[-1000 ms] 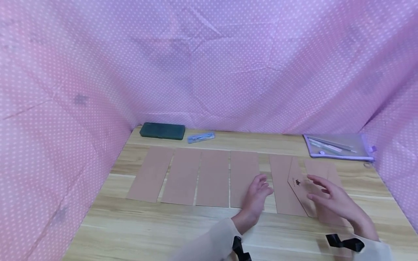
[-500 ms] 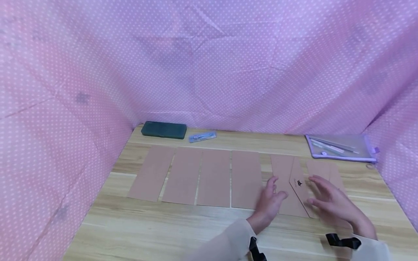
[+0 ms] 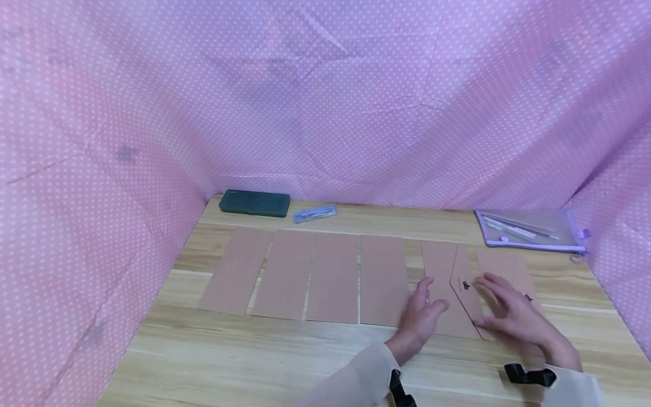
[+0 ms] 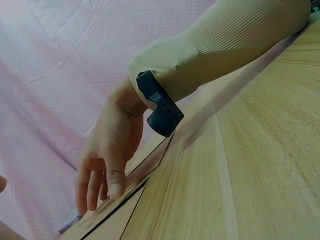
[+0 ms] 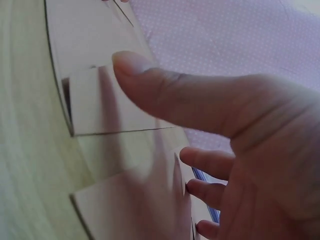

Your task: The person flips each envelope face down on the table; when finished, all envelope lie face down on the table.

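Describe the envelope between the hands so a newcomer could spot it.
On the wooden table lies a row of six brown papers. The envelope is fifth from the left. Unlike its plain left neighbour, it bears a black crown; the right hand partly hides its right neighbour.

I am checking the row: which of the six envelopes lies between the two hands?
The fifth envelope from the left, its crown-marked flap facing up. The four others leftward look plain; the right hand partly covers the sixth.

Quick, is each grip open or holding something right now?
Left grip: open, at the brown envelope's left edge.
Right grip: open, near that envelope's right edge.
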Demonstrator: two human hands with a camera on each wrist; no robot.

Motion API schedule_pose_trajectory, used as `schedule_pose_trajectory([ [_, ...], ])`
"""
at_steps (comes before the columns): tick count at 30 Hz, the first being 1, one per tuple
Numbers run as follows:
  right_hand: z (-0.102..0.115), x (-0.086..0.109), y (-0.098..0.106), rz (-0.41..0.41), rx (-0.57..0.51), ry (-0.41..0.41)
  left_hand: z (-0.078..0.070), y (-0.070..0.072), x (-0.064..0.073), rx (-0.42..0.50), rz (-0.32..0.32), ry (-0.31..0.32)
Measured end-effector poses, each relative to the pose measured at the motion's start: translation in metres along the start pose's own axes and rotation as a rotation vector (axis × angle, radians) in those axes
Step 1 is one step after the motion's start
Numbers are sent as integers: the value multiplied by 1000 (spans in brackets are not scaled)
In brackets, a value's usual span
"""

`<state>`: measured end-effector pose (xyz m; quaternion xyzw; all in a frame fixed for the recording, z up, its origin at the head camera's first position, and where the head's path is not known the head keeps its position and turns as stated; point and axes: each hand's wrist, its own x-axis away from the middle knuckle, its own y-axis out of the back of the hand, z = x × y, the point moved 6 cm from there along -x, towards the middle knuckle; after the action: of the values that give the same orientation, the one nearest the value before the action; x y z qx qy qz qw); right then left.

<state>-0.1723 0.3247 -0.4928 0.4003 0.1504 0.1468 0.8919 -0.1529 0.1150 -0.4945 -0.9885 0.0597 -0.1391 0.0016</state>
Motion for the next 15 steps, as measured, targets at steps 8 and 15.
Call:
schedule_pose_trajectory([
  [8,-4,-1,-3,-11,157,68,-1,-2,-1,5,-4,7],
  [15,-6,0,-4,9,129,29,-3,0,-3,60,-54,11],
])
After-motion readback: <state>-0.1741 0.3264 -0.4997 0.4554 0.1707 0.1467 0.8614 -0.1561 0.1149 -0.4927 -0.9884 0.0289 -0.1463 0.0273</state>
